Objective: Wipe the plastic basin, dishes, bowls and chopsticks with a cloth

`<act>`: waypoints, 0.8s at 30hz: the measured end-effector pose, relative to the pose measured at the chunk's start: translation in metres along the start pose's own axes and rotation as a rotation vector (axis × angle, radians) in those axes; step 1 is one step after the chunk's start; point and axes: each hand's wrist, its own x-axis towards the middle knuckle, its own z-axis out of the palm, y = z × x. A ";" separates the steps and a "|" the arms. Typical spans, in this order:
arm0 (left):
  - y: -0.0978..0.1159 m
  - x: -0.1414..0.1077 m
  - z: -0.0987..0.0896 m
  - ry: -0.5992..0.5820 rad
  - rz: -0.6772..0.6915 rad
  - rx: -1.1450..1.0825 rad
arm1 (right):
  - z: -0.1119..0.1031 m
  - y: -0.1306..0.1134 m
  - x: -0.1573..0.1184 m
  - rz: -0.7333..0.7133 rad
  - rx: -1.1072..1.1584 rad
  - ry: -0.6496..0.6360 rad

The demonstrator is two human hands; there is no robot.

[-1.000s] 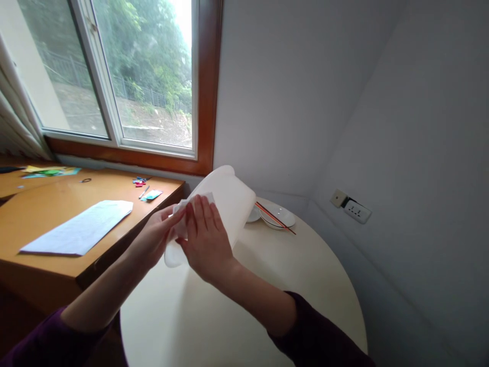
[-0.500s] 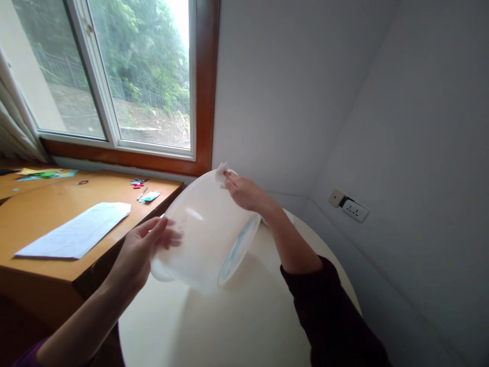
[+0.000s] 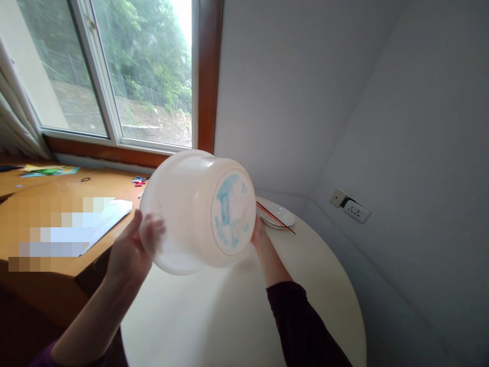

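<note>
A translucent white plastic basin (image 3: 187,214) is held tilted above the round white table (image 3: 171,326). Its base faces me and to the right, showing worn blue markings (image 3: 229,211). My left hand (image 3: 132,252) grips the rim at the left, with the fingers showing faintly through the wall. At the basin's right side is my right hand (image 3: 259,230), mostly hidden behind the base, so its fingers and anything in them are out of sight.
Chopsticks (image 3: 275,216) lie across a white plate (image 3: 288,213) at the table's back right. A wooden desk (image 3: 95,186) with white paper (image 3: 118,209) and small items stands left, below a window (image 3: 148,76). A wall socket (image 3: 357,210) is at right.
The basin has turned so its base faces me more. My right hand, which pressed a white tissue to the upper rim, has moved down behind the base. My left hand stays at the rim.
</note>
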 end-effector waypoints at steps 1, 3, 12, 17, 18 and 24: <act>-0.002 0.000 0.002 0.001 0.014 -0.009 | 0.005 0.013 -0.003 0.027 0.047 -0.007; -0.007 0.002 0.004 0.004 0.056 0.011 | 0.018 0.037 -0.010 0.079 0.129 -0.035; -0.035 0.015 0.002 -0.034 0.467 0.274 | 0.074 0.072 -0.046 0.382 0.281 -0.321; -0.034 0.011 0.001 -0.022 0.453 0.267 | 0.087 0.048 -0.059 0.446 0.073 -0.472; -0.033 0.010 0.002 -0.017 0.442 0.259 | 0.089 0.044 -0.061 0.428 0.064 -0.481; -0.029 0.004 0.008 -0.037 0.475 0.261 | 0.098 0.020 -0.072 0.288 0.041 -0.479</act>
